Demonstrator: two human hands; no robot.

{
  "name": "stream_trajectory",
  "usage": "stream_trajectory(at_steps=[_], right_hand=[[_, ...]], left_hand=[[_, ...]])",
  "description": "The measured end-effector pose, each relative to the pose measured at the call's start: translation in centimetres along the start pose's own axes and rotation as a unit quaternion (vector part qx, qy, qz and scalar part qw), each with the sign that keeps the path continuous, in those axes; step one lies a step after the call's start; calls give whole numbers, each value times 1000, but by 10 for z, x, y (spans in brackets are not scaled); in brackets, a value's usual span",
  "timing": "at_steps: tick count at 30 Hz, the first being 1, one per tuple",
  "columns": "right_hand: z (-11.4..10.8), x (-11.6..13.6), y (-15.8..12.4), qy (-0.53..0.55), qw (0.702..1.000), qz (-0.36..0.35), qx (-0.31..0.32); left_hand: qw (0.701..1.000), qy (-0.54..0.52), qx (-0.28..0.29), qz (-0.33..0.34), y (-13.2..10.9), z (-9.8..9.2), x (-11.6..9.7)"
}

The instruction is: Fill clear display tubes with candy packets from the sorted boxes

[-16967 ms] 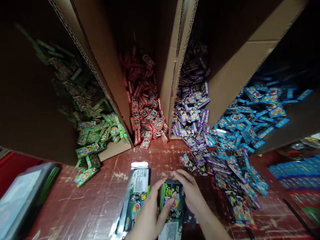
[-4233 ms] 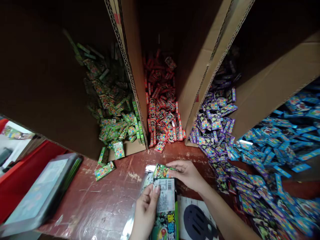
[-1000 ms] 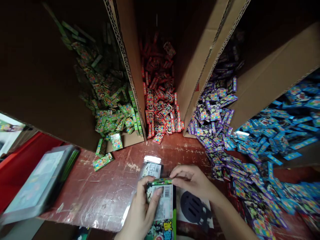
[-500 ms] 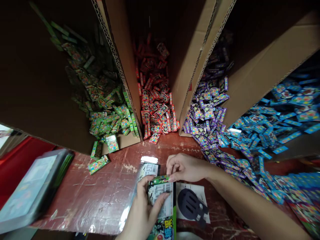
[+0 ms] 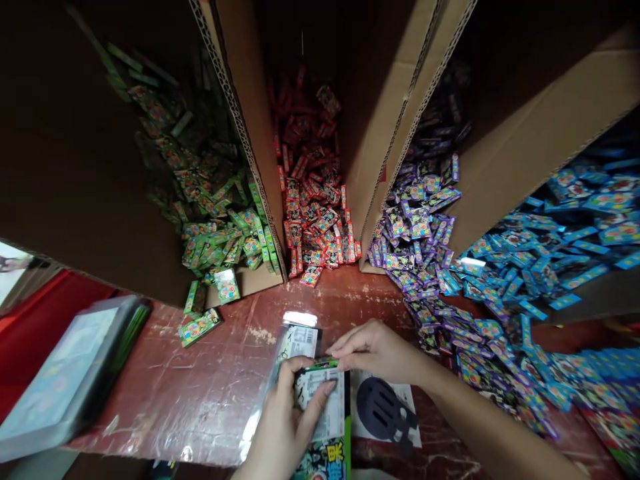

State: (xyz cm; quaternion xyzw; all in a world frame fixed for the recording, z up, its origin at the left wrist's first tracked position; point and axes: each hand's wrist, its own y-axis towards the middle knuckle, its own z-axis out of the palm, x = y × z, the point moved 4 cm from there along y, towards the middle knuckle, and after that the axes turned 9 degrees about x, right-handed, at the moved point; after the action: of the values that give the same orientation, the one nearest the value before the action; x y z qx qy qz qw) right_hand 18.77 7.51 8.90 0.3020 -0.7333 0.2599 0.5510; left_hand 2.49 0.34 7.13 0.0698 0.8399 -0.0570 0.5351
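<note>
Clamped between thumb and fingers of the left hand [image 5: 285, 420], a flat black-and-green printed packet [image 5: 331, 423] is at the near side of the scuffed dark-red tabletop [image 5: 195, 393]. Right hand [image 5: 380, 353] fingertips touch a small green box [image 5: 321, 364] at its top; whether they pinch is unclear. Beside lies a slotted black disc [image 5: 377, 405]. Corrugated brown cardboard cartons [image 5: 373, 147] hold shiny red packets [image 5: 320, 220] beyond. Yellow 果 shows below a white label [image 5: 327, 430].
</note>
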Motion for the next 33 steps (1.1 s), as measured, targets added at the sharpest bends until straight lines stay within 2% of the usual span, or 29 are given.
stream_trajectory(at_steps=[5, 7, 9, 13, 15, 18, 22, 24, 27, 29, 33], right_hand=[[1, 10, -21, -61, 997, -16, -38], [-1, 12, -28, -37, 995, -34, -82], [0, 7, -33, 13, 989, -48, -137], [25, -22, -31, 114, 958, -28, -264], [43, -39, -25, 131, 939, -3, -317], [64, -52, -17, 120, 927, 18, -356], [67, -42, -20, 68, 913, -27, -402], [62, -32, -23, 56, 915, -40, -397], [53, -16, -21, 55, 943, -58, -324], [45, -10, -17, 92, 955, -60, -275], [29, -16, -9, 207, 956, 27, -205]], left_hand=[[998, -15, 57, -21, -2, 3, 5], [998, -28, 51, -18, -2, 2, 8], [999, -38, 18, -4, -3, 1, 10], [991, -124, -43, -7, -2, 8, 19], [983, -171, -49, -41, 1, 13, 27], [977, -193, -41, -75, 11, 16, 36], [969, -242, -39, -2, 22, 7, 30], [963, -267, -34, 14, 22, 2, 23], [971, -238, -10, -11, 16, -2, 12], [976, -215, 5, -31, 14, -5, 6], [969, -230, 9, -89, 19, -7, 4]])
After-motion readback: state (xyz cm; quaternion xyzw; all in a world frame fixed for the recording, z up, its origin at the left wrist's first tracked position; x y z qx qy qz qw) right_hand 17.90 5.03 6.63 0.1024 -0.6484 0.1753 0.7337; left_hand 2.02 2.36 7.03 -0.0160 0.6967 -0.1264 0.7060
